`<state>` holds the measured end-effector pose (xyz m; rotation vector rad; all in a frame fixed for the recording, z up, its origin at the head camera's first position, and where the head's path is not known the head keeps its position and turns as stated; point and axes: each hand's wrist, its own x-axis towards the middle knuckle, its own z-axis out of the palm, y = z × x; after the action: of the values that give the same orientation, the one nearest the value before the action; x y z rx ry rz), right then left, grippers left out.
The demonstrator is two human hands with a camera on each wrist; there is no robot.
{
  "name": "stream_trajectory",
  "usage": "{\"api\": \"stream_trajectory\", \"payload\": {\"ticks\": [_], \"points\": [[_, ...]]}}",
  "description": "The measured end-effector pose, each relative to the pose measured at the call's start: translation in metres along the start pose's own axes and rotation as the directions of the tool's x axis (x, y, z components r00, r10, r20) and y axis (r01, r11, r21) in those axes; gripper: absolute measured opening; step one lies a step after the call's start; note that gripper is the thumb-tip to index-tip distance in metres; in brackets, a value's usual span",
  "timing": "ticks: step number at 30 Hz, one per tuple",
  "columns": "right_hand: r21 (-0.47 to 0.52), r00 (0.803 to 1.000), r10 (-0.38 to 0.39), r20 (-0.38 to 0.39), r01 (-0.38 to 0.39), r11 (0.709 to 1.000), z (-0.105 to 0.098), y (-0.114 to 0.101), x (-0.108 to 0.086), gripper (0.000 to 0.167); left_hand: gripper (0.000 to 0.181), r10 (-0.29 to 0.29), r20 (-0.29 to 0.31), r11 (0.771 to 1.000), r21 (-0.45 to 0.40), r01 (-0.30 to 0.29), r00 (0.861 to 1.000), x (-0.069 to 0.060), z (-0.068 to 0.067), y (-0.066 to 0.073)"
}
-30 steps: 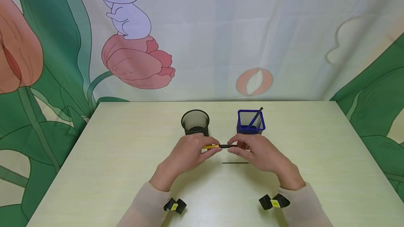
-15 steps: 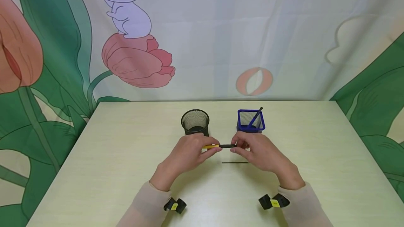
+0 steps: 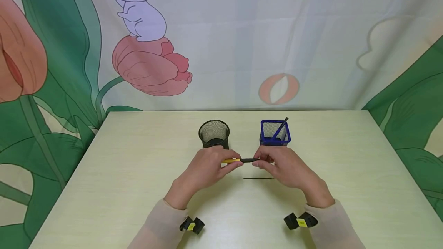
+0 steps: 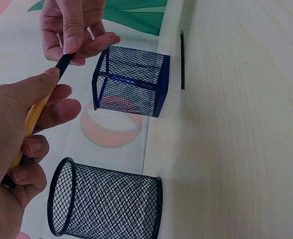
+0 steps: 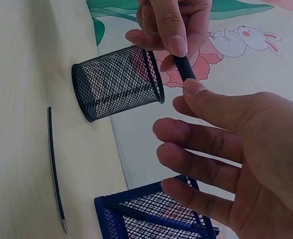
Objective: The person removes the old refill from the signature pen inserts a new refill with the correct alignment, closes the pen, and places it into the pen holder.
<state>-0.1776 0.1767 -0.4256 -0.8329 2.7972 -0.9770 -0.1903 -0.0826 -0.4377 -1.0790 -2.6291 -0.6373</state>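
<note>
A pen with a yellow barrel and black grip section [image 3: 247,160] is held level above the table between both hands. My left hand [image 3: 207,168] grips its yellow barrel [image 4: 35,113], fingers curled round it in the left wrist view. Thumb and forefinger of my right hand [image 3: 287,168] pinch the black end, whose tip they hide; the other fingers are spread loosely in the right wrist view. Below the hands, a thin black pen refill [image 3: 257,178] lies on the table, its metal tip [image 5: 64,226] showing in the right wrist view.
A round black mesh pen holder [image 3: 214,129] stands behind my left hand. Behind my right hand is a square blue mesh pen holder [image 3: 267,129] with a dark pen [image 3: 282,124] leaning in it. A printed curtain [image 3: 221,49] hangs along the table's back edge.
My right fingertips have shifted slightly right along the pen's black end, showing more of it. In the last half second, almost nothing has moved. The left hand keeps its place.
</note>
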Motion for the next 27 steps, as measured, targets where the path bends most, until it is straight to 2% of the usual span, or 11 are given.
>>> {"api": "stream_trajectory", "payload": {"ticks": [27], "points": [[-0.013, 0.997, -0.030, 0.070, 0.031, 0.999, -0.0058, 0.0056, 0.0049, 0.015, 0.019, -0.032, 0.011, 0.999, -0.029, 0.032, 0.999, 0.0060, -0.0042, 0.0038]]}}
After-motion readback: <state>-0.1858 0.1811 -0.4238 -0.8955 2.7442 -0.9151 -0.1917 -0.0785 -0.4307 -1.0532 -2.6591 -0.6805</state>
